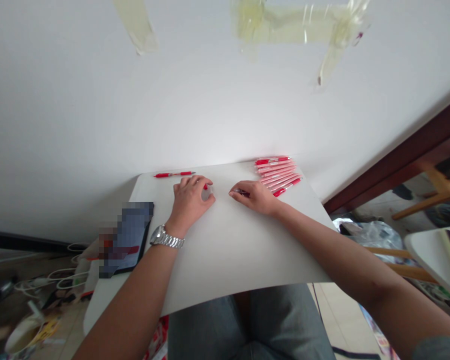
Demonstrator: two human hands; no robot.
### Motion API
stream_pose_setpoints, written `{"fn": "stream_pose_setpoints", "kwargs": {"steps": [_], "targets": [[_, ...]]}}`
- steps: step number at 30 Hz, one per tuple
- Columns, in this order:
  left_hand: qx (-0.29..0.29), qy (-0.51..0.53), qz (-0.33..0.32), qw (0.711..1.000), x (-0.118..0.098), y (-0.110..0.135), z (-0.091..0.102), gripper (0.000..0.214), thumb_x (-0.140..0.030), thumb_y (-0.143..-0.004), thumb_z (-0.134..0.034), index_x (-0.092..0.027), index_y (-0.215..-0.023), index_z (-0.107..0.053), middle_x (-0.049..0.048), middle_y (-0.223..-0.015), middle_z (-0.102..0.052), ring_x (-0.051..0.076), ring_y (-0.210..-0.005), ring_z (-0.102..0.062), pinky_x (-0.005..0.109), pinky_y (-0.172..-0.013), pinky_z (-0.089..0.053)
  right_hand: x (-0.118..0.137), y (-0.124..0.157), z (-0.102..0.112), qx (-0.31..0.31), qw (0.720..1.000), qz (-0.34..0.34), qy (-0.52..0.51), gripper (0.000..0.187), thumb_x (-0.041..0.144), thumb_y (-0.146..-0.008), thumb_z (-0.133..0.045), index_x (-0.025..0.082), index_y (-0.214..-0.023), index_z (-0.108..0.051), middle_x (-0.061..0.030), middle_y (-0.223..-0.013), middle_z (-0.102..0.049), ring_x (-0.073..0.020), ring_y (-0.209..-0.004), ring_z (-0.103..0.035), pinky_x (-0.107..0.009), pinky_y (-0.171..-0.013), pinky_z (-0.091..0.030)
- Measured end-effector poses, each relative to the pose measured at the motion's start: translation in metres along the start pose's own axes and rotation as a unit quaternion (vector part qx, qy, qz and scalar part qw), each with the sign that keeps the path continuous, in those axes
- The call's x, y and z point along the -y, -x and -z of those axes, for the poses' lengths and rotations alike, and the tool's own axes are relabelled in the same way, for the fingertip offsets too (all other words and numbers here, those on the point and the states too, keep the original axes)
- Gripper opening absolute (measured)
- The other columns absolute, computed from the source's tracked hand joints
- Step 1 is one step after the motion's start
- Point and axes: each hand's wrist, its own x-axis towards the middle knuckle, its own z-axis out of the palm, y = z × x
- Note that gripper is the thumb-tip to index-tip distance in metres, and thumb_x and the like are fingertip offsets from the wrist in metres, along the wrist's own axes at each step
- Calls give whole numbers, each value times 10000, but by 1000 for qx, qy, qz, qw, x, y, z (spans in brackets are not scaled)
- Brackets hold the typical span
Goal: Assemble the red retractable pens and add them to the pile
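Left hand (pixel 190 202) curls beside a small red piece (pixel 205 187), whether gripping it I cannot tell; right hand (pixel 253 195) pinches a slim, dark-and-clear piece (pixel 241 192) above the white counter (pixel 225 260); red pens (pixel 279 175) lie just beyond the right hand; a light fingertip pinch, kept low, should best steady such slim pieces; no brand or writing is readable.
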Motion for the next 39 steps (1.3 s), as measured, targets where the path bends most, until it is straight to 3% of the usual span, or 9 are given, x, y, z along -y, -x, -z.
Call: {"fn": "stream_pose_setpoints", "kwargs": {"steps": [18, 28, 34, 39], "targets": [[-1, 8, -7, 1000, 0, 0, 1, 284, -235, -866, -723, -297, -1143, -714, 67, -1224, -735, 352, -1091, -601, 516, -926, -462, 0, 0, 0, -4, 1000, -2, 6, 294, 433, -1068, -595, 197, -1024, -765, -44, -903, -746, -150, -734, -609, -282, -689, -418], [-49, 105, -12, 993, -2, -4, 3, 140, -270, -1004, -624, -264, -1109, -716, 44, -1166, -750, 290, -1139, -650, 490, -1054, -464, -2, -1, 0, -15, 1000, 5, -6, 278, 425, -1062, -607, 198, -1037, -766, -45, -917, -755, -153, -745, -631, -282, -707, -453], [-59, 166, -55, 983, -12, -3, 8, 137, -317, -1037, -617, -258, -1131, -698, 33, -1131, -746, 250, -1045, -668, 463, -1068, -489, 1, -1, 0, -30, 999, 24, -4, 273, 346, -1055, -581, 185, -1175, -766, -83, -1060, -774, -161, -794, -654, -292, -765, -500], [-52, 188, -71, 978, -17, -1, 9, 155, -339, -1029, -652, -255, -1152, -692, 30, -1103, -736, 226, -943, -646, 438, -998, -526, -2, 0, -1, -31, 999, 40, 18, 355, 233, -1019, -563, 146, -1308, -749, -79, -974, -730, -153, -739, -626, -291, -754, -502]]}}
